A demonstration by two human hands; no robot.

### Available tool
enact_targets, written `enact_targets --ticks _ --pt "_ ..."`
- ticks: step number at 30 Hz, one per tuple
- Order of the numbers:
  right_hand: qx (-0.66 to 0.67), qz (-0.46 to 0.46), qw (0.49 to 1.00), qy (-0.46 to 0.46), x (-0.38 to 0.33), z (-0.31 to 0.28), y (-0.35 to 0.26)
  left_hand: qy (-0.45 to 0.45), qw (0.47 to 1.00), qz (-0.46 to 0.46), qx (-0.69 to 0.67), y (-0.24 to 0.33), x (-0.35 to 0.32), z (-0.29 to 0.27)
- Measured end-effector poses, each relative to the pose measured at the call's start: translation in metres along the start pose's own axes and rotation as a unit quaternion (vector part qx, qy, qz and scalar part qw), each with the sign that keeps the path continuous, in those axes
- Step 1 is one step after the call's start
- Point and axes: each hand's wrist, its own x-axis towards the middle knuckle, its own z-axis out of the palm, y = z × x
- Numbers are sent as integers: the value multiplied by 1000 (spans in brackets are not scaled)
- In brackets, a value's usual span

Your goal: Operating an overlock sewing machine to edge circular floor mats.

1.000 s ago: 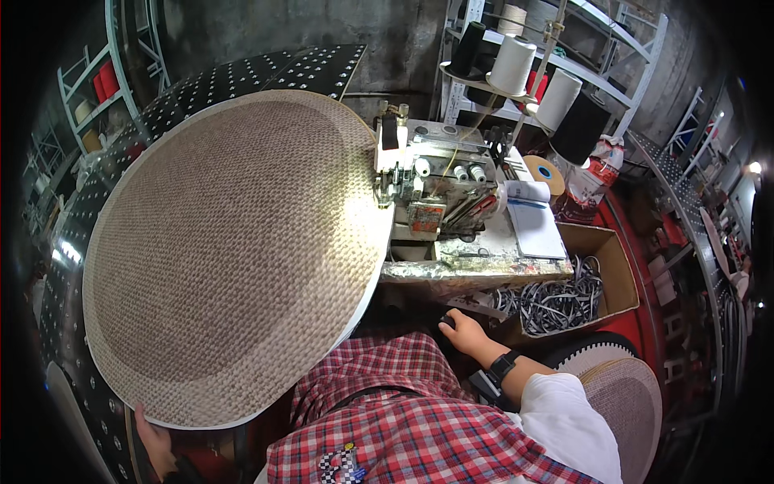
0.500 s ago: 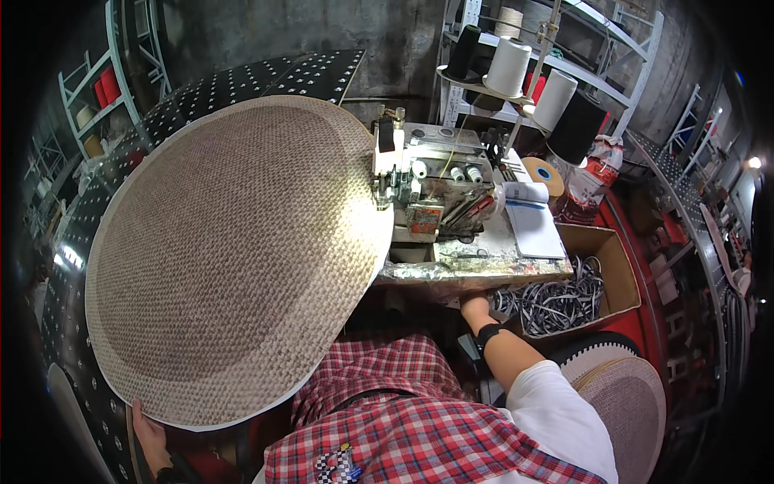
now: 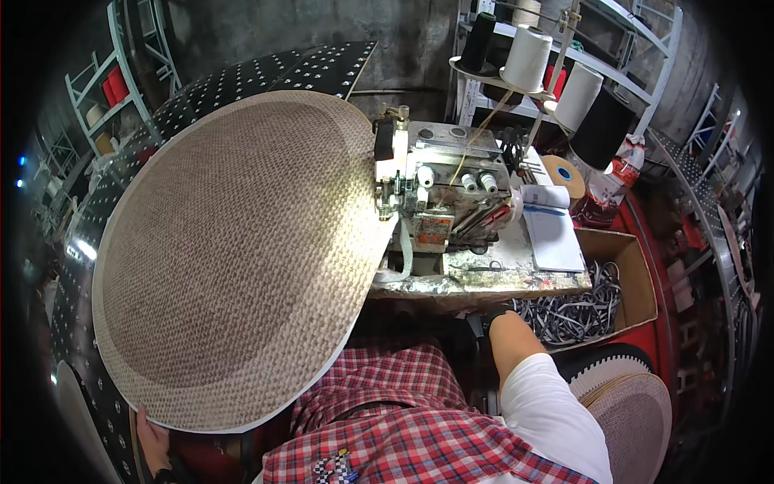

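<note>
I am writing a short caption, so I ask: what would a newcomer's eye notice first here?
A large round mat fills the left side, the left hand at its lower rim. Mid-picture is a sewing machine with a bright light patch beside it. White and black thread cones stand at upper right.
</note>
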Motion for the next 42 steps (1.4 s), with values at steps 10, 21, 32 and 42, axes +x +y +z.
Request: enact_targets --ticks 10,21,32,42 --pt "-24 -20 999 -7 -14 -6 47 70 996 -25 -50 1 -2 6" --pt "-86 438 887 117 -154 -93 246 -61 995 -73 -29 -26 -20 16" --pt "404 492 636 435 -139 -190 336 -139 984 -107 2 -77 -47 48" --pt "351 448 685 454 -119 -249 317 -99 995 9 1 -98 -39 51"
